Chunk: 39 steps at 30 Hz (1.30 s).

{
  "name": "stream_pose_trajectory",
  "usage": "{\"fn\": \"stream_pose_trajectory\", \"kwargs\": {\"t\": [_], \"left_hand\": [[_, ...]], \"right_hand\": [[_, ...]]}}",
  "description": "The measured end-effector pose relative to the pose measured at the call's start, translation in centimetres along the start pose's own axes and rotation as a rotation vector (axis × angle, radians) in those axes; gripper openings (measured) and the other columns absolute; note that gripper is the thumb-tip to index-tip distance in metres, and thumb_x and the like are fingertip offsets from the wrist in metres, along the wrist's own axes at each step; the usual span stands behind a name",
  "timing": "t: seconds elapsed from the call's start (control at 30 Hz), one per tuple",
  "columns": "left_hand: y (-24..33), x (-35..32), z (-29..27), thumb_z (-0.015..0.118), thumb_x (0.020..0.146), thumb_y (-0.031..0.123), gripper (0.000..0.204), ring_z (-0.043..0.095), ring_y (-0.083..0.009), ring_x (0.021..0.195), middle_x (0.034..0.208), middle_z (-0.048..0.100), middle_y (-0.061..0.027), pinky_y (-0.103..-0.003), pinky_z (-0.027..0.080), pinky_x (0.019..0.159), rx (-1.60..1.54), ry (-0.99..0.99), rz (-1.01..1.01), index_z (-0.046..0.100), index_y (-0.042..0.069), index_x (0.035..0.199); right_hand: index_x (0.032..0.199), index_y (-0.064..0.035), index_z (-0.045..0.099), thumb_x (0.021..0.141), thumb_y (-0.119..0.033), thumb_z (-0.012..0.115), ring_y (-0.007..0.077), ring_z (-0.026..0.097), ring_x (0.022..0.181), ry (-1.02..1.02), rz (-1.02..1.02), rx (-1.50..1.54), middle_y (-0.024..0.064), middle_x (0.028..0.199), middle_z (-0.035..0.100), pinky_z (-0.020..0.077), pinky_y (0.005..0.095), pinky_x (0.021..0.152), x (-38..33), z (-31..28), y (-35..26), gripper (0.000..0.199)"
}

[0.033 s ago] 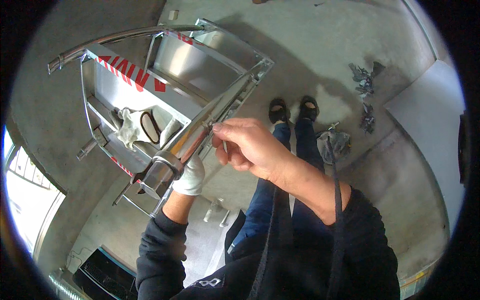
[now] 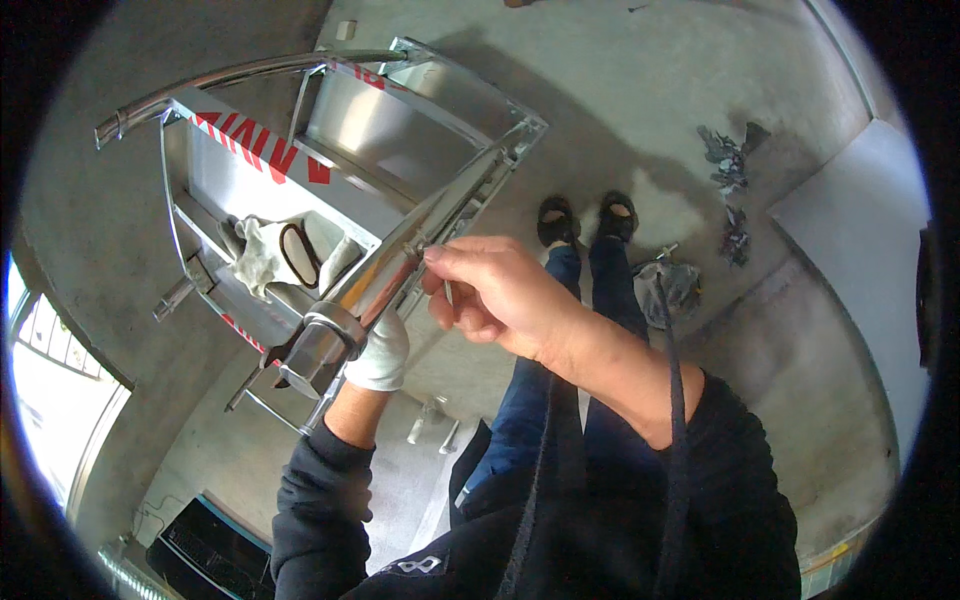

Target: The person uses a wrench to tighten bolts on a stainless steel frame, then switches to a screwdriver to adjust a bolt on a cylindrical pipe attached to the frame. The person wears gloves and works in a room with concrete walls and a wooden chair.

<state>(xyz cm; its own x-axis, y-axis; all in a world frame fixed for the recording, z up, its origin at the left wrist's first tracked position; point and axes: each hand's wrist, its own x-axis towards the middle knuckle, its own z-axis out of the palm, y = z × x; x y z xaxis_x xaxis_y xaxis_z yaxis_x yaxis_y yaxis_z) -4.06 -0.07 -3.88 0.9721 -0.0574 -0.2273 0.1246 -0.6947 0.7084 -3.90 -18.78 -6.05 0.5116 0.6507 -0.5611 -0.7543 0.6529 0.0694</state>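
Two dark shoes (image 2: 618, 230) stand on the grey concrete floor (image 2: 640, 90) beyond my right forearm, a translucent plastic bag (image 2: 686, 290) just beside them and crumpled dark scraps (image 2: 728, 175) farther right. Long black straps (image 2: 525, 500) hang before me, one crossing the bag. Ahead and to my left is the shiny metal frame (image 2: 455, 205) with shallow trays, a curved tube (image 2: 260, 68) along its far side. My bare right grip (image 2: 505, 300) pinches a slender silvery metal piece (image 2: 450, 292) against the frame's near rail; my left grip (image 2: 382, 355), in a white glove, is at that rail's underside, beside a round metal collar (image 2: 335, 322). One tray holds an off-white work glove (image 2: 265, 255) with a dark-edged cuff, and another tray (image 2: 385, 145) has a reflective bottom. The bag's contents blur together. My left fingers pass behind the rail, so I cannot tell whether they close on it; my right fingers cover part of the slender piece. The dark lens rim cuts off the pale panel (image 2: 850, 230) at right.
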Motion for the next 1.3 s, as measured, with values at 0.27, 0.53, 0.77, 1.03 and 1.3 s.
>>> {"fn": "stream_pose_trajectory", "kwargs": {"t": [0.27, 0.53, 0.77, 1.03, 1.3], "left_hand": [[0.3, 0.1, 0.2, 0.050, 0.095, 0.036, 0.046, 0.056, -0.0233, 0.107, 0.116, 0.058, -0.0125, -0.037, 0.044, 0.092, -0.007, -0.014, 0.007, 0.049, -0.001, 0.123], [-0.2, 0.0, -0.1, 0.049, 0.095, 0.035, 0.044, 0.056, -0.0235, 0.107, 0.117, 0.058, -0.0124, -0.037, 0.044, 0.092, 0.009, 0.006, 0.021, 0.050, 0.000, 0.122], [0.0, -0.2, 0.1, 0.049, 0.096, 0.033, 0.042, 0.056, -0.0236, 0.108, 0.118, 0.058, -0.0124, -0.038, 0.043, 0.093, 0.003, -0.005, 0.019, 0.051, 0.000, 0.121], [-0.5, -0.2, -0.3, 0.048, 0.096, 0.032, 0.040, 0.056, -0.0238, 0.108, 0.118, 0.058, -0.0123, -0.038, 0.043, 0.093, 0.067, 0.034, 0.043, 0.052, 0.000, 0.121], [0.0, 0.0, -0.4, 0.047, 0.097, 0.034, 0.041, 0.057, -0.0239, 0.105, 0.114, 0.060, -0.0125, -0.038, 0.043, 0.092, 0.066, -0.027, 0.046, 0.053, 0.000, 0.120]], "right_hand": [[0.083, -0.0042, 0.059, 0.095, -0.025, 0.050, 0.0101, 0.047, 0.043, -0.040, -0.046, 0.072, 0.0106, 0.065, 0.060, 0.0317, 0.0220, 0.037, 0.3, 0.1, 0.6, 0.026], [0.083, -0.0046, 0.058, 0.096, -0.027, 0.049, 0.0083, 0.041, 0.042, -0.070, 0.019, 0.118, 0.0079, 0.063, 0.056, 0.0302, 0.0217, 0.037, 0.4, -0.9, 1.6, 0.027], [0.082, -0.0054, 0.057, 0.095, -0.029, 0.051, 0.0065, 0.039, 0.041, 0.028, -0.113, 0.002, 0.0075, 0.062, 0.056, 0.0282, 0.0200, 0.037, 0.4, 0.2, 4.1, 0.028], [0.090, -0.0062, 0.057, 0.100, -0.036, 0.041, 0.0049, 0.037, 0.048, 0.044, -0.486, -0.330, 0.0011, 0.059, 0.050, 0.0263, 0.0207, 0.042, 1.1, -0.7, 4.0, 0.035], [0.079, -0.0025, 0.050, 0.101, -0.028, 0.040, 0.0076, 0.042, 0.048, 0.039, -0.492, -0.346, 0.0002, 0.056, 0.043, 0.0328, 0.0244, 0.045, 1.0, -0.3, 3.0, 0.036]]}}
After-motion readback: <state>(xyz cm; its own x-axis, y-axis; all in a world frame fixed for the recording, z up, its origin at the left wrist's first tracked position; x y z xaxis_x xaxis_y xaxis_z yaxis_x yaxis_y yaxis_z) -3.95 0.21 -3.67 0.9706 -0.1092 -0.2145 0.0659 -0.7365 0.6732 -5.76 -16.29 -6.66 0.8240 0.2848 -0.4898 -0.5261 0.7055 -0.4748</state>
